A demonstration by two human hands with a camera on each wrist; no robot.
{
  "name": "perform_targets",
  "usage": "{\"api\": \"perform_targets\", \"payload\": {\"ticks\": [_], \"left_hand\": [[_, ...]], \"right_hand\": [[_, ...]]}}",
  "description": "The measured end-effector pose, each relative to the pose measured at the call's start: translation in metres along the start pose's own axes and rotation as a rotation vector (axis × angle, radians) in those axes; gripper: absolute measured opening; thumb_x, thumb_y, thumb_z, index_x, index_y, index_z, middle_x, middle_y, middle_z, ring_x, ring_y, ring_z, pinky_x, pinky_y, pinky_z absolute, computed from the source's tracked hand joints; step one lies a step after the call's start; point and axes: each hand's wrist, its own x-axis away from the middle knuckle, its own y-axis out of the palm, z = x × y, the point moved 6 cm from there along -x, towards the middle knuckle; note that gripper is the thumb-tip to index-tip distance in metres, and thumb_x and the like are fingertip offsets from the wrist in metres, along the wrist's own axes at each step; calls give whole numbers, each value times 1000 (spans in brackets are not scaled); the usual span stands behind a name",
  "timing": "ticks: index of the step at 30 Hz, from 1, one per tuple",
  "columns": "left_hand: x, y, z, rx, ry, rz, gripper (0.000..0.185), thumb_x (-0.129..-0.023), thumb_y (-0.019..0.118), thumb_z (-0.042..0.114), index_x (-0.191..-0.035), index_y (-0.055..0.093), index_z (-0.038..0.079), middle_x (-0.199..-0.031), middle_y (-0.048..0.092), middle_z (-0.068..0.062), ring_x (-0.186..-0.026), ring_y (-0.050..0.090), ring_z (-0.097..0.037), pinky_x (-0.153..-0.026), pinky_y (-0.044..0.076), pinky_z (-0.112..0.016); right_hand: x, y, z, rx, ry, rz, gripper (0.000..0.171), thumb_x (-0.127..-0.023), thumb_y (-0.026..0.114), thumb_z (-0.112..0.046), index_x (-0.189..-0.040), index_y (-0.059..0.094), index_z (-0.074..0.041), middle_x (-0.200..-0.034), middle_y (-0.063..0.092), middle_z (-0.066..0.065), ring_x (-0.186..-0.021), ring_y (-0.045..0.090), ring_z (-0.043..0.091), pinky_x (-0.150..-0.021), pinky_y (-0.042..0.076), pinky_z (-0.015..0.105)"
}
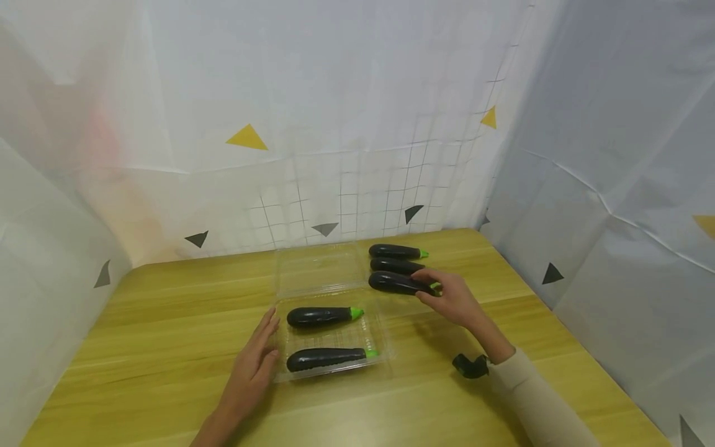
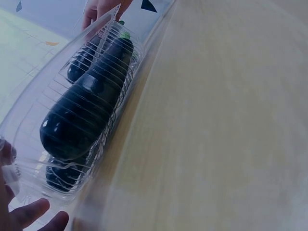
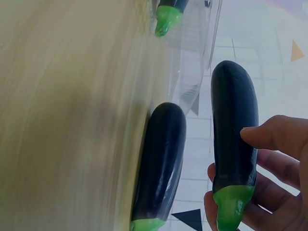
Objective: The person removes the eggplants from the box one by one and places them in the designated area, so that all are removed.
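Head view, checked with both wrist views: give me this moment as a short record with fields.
Right grip: holds one eggplant, thumb against its side
Left grip: at the left edge of the clear container; contact unclear
In container: two eggplants, green ends to the right
Lid: open, behind container
Outside: two other eggplants, beyond the held one
Surface: wood-grain table
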Motion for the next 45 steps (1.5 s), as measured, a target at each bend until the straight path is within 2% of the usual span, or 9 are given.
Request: {"api": "perform_targets", "payload": {"ticks": [4, 8, 19, 28, 34, 41, 45], "left_hand": [[1, 1, -1, -5, -11, -6, 62, -93, 55, -14, -153, 43, -8, -165, 32, -19, -147, 34, -40, -118, 19, -16], [1, 1, 0, 4, -23, -14, 63, -92, 55, -14, -153, 43, -8, -165, 31, -21, -149, 30, -40, -118, 17, -16], [-1, 1, 3, 10, -8, -9, 64, -90, 55, -16, -152, 43, -10, -164, 32, -24, -148, 31, -42, -119, 17, -17], [-1, 1, 1, 17, -3, -11, 63, -91, 55, -15, -152, 42, -10, -165, 31, -22, -148, 30, -42, -119, 18, -17], [-1, 1, -1, 14, -9, -12, 62, -92, 55, -14, -152, 43, -10, -165, 32, -21, -148, 30, -41, -118, 18, -16], [-1, 2, -1, -3, 7, -12, 62, -92, 55, -15, -152, 43, -10, -164, 33, -22, -148, 31, -41, -118, 19, -15], [-1, 1, 0, -9, 10, -11, 62, -92, 55, -14, -152, 43, -9, -164, 33, -21, -148, 31, -41, -118, 18, -16]], "right_hand": [[1, 0, 7, -8, 4, 17, 31, -92, 79, -7, -123, 72, -6, -118, 74, 10, -105, 69, 31, -80, 59, 50], [3, 2, 16, -10, 15, 19, 30, -92, 79, -7, -122, 73, -5, -117, 74, 9, -104, 69, 31, -79, 58, 50], [4, 9, 25, -7, 14, -2, 30, -90, 80, -3, -119, 75, -4, -117, 73, 10, -102, 69, 28, -78, 57, 46], [2, 18, 31, -1, 29, -45, 32, -87, 80, -1, -118, 74, -5, -114, 74, 9, -102, 68, 27, -83, 56, 45], [4, 23, 32, 11, 10, -70, 31, -88, 79, -2, -119, 74, -3, -116, 73, 10, -104, 69, 29, -86, 56, 48], [6, 26, 36, 23, 6, -99, 31, -90, 79, -4, -120, 74, -4, -116, 73, 9, -106, 68, 29, -81, 57, 44], [7, 27, 36, 32, 2, -112, 31, -91, 78, -5, -121, 73, -4, -117, 73, 10, -107, 68, 31, -82, 57, 46]]}}
